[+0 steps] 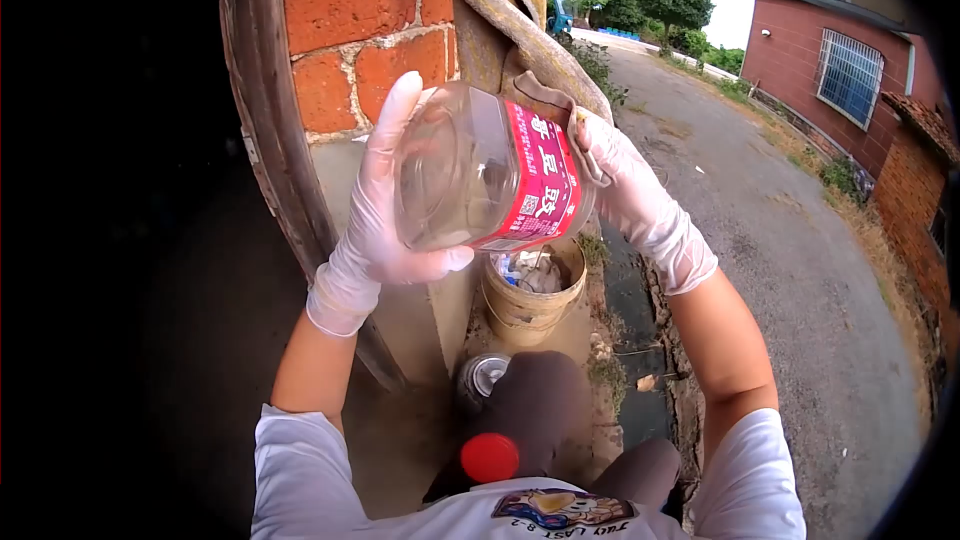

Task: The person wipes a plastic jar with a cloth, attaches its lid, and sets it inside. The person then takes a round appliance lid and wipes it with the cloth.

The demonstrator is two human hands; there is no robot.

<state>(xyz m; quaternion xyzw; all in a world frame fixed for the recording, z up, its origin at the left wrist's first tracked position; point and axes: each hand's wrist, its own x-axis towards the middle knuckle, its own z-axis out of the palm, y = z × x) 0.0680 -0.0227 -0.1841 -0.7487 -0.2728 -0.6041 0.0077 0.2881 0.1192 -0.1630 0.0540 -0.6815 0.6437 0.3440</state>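
Observation:
A clear plastic jar (455,175) with a red label printed in white characters is held tilted on its side in front of me, its base toward the left. My left hand (378,205), in a white glove, grips the base end with thumb below and fingers above. On the other end, my gloved right hand (628,185) presses a greyish-brown cloth (545,95) against the jar; its fingertips are partly hidden by cloth and jar. A round red lid (490,457) rests on my lap.
Below the jar stands a dirty bucket (535,315) with rubbish in it. Beside my knee is a container with a silvery top (487,374). A brick wall (350,30) with yellowish fabric (505,0) hanging by it rises ahead. A gutter (640,370) and a road (780,270) lie to the right.

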